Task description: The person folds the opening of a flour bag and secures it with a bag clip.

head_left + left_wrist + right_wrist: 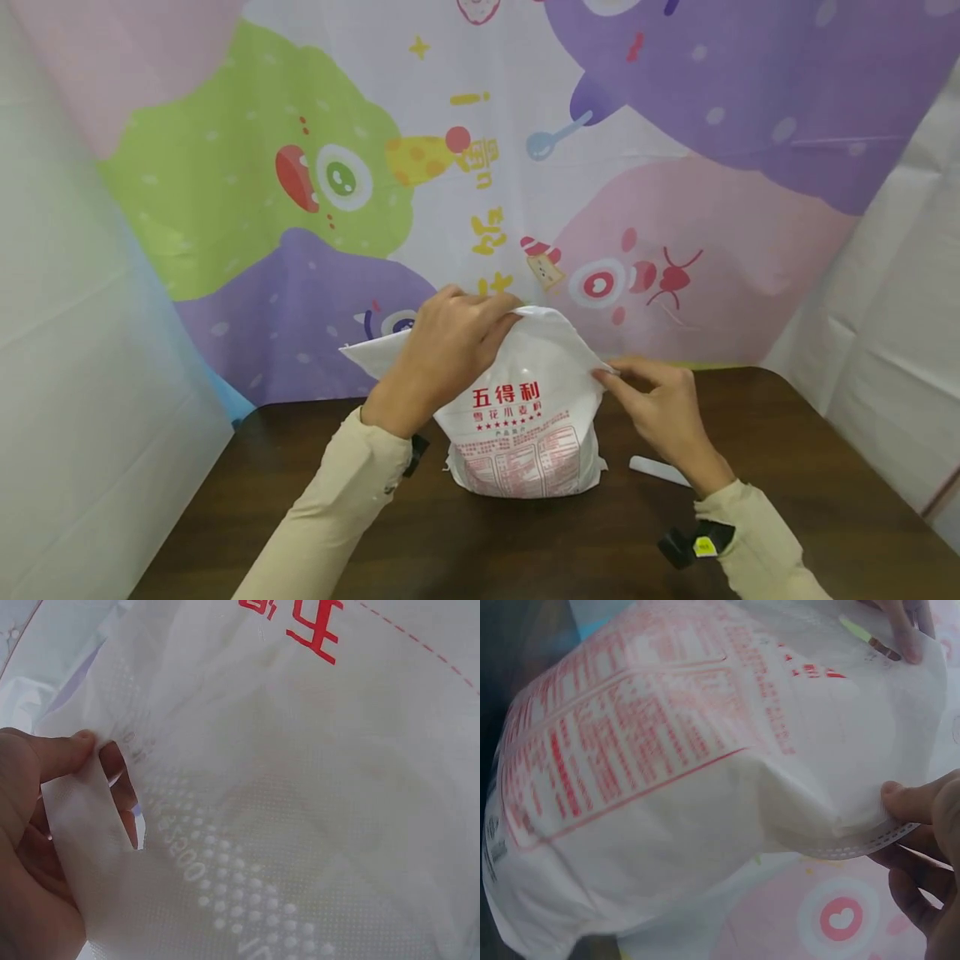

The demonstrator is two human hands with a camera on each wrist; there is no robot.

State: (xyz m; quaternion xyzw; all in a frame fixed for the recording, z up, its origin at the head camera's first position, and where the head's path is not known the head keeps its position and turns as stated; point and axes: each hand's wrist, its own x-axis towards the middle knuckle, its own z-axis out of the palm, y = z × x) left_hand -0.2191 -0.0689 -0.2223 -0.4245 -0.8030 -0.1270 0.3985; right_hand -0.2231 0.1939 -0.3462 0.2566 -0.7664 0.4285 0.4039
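A white plastic flour bag (517, 417) with red Chinese lettering stands upright on the dark table, its lower part full and its upper part slack. My left hand (453, 337) pinches the top edge; in the left wrist view its thumb (71, 754) presses beside the cut-out handle slot, with fingers showing through the slot. My right hand (663, 408) pinches the upper right side edge of the bag. In the right wrist view, that thumb (907, 801) lies on the near face and the other fingers are behind the perforated seam (855, 846).
A thin white strip (660, 471) lies on the brown wooden table (540, 550), right of the bag and partly behind the right wrist. A cartoon-printed cloth (495, 167) hangs behind the table, and white sheets (67, 375) hang at both sides.
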